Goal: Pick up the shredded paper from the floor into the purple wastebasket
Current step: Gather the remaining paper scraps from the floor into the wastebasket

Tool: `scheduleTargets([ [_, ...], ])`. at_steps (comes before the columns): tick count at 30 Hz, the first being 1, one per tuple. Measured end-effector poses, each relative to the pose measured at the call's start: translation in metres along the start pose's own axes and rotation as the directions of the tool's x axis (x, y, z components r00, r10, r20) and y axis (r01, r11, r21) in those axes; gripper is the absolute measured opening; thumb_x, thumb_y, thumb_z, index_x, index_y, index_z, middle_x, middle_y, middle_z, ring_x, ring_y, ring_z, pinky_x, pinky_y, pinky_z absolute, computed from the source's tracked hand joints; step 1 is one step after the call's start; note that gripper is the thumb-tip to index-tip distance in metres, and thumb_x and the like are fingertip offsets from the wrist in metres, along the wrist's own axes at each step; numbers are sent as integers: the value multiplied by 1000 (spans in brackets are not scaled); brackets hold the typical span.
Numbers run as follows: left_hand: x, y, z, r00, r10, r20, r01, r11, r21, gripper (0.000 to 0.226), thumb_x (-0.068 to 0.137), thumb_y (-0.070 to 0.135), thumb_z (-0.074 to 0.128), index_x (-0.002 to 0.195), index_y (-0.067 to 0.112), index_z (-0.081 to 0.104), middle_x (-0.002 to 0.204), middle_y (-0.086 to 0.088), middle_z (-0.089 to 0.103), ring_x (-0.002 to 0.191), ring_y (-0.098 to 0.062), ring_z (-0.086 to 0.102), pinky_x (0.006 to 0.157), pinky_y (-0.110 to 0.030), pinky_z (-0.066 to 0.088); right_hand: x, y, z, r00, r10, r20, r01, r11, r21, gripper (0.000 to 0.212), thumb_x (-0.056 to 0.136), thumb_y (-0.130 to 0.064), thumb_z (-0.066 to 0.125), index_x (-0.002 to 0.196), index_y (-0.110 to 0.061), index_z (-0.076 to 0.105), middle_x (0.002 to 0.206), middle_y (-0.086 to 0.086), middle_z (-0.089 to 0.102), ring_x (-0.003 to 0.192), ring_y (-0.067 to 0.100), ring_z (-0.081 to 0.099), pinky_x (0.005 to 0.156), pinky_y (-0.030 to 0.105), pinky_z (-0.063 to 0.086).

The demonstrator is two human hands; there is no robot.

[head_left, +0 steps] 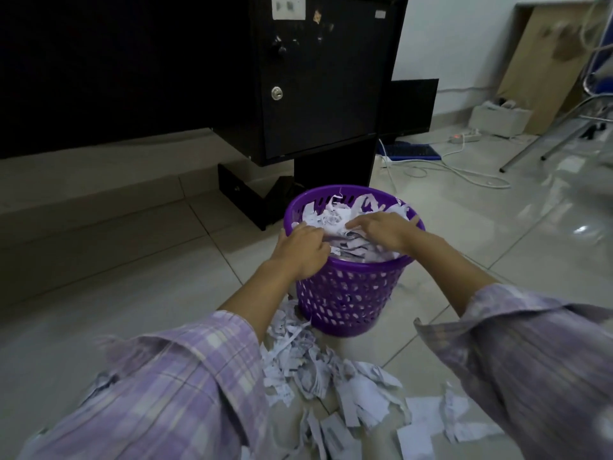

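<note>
Now both hands sat over the purple wastebasket (348,293): left hand (303,252) pinched shredded paper (335,220), right hand (381,232) lay flat on it. Best to press evenly w/o tipping it; floor pile (315,366) was left.

Glossy pale tiled floor (99,293), black cabinet (318,78) ahead, white wall (457,44), cardboard sheet (544,61) leaning right

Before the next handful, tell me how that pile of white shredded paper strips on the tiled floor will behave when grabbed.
The pile of white shredded paper strips looks floppy and probably very light, so strips will likely slip out and trail. The round purple plastic wastebasket is already heaped, so added strips may spill over.
</note>
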State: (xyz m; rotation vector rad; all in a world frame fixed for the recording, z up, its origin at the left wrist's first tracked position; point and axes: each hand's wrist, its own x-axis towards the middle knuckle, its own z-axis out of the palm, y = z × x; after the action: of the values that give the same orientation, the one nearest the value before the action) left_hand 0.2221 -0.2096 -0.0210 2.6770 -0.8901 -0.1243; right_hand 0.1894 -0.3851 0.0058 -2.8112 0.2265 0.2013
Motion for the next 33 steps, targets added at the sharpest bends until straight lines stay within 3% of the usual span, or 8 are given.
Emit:
scheduleTargets([
  [4,-2,1,-8,993,20,-115,-22,1000,-13,32,98,23,37,121,10,55,130,-7,54,125,-23,42,108,-45,27,-3,-2,-8,995,-1,-97,3,1000,25,42,96,-24,26,122,-39,56,155,-8,30,146,28,18,111,68,-7],
  [6,-3,1,-13,989,32,-147,-33,999,-5,35,98,22,40,128,11,53,133,-8,54,125,-25,44,105,-43,34,-4,-2,-12,983,-18,-185,31,997,69,41,93,-20,35,122,-35,60,151,-3,38,139,27,35,114,59,16],
  [8,-6,1,-20,983,35,-181,-38,999,-12,36,97,21,42,130,11,53,132,-8,55,120,-25,50,96,-39,42,-4,-4,-18,964,-31,-264,66,990,122,38,90,-13,43,116,-30,65,135,4,57,111,27,59,94,38,46],
  [10,-9,0,-27,975,15,-220,-25,999,-44,34,96,18,44,128,11,55,129,-8,57,112,-25,56,85,-36,45,-6,-6,-21,949,-43,-313,88,987,133,38,88,-5,46,112,-24,69,121,9,63,91,27,64,73,26,46],
  [14,-20,-2,-35,968,-27,-248,7,997,-82,32,94,16,45,122,10,59,121,-11,61,106,-28,59,84,-38,51,-15,-18,-24,933,-34,-359,106,977,183,36,88,0,43,102,-18,72,111,9,68,88,21,63,74,20,46],
  [20,-63,-19,-43,965,-68,-252,48,995,-87,25,92,17,46,108,11,65,106,-8,67,96,-27,61,78,-37,52,-47,-55,-6,940,-77,-333,161,959,234,27,90,-2,50,93,-16,72,104,7,71,93,26,66,84,32,52],
  [28,-156,-76,-9,978,-159,-137,140,981,-136,25,92,15,48,109,9,65,115,-10,65,101,-28,60,82,-34,51,-106,-99,65,983,-61,-175,109,954,279,26,88,2,51,97,-9,73,99,9,71,90,20,61,73,15,38],
  [33,-202,-111,31,953,-298,-59,279,935,-219,27,91,15,50,112,10,65,121,-11,64,110,-28,59,91,-33,49,-119,-105,129,998,1,-59,16,956,293,29,87,2,55,109,-7,71,115,9,67,96,13,58,78,9,39],
])
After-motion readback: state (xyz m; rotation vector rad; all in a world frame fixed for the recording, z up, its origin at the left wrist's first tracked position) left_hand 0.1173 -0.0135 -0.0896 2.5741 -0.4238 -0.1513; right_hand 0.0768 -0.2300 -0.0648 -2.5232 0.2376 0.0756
